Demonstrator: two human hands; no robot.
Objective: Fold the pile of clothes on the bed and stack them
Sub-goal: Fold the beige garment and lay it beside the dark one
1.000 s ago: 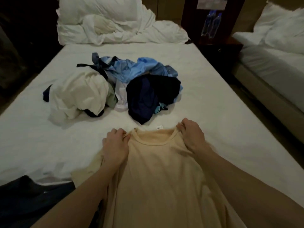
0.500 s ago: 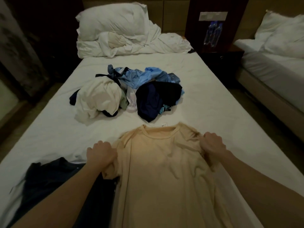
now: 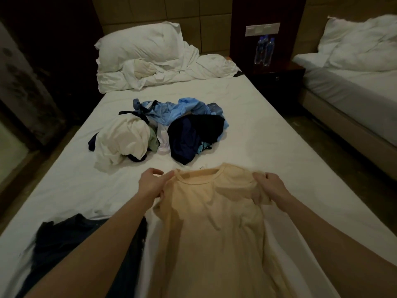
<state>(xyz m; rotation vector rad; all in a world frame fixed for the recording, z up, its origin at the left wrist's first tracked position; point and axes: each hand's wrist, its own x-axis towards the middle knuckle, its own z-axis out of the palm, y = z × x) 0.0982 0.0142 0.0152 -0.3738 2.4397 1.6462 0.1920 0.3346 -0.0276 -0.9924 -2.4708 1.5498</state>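
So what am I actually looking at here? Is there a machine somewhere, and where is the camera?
No machine: a person works with bare hands, and the one camera sits on their head, looking forward and down. The left hand and right hand each pinch a shoulder of a beige T-shirt with curled fingers, spreading it over the white bed. Beyond it lies the unfolded pile of clothes, white, light blue and navy. A dark garment lies near the left arm. Pillows and a crumpled duvet sit at the head, water bottles on the nightstand.
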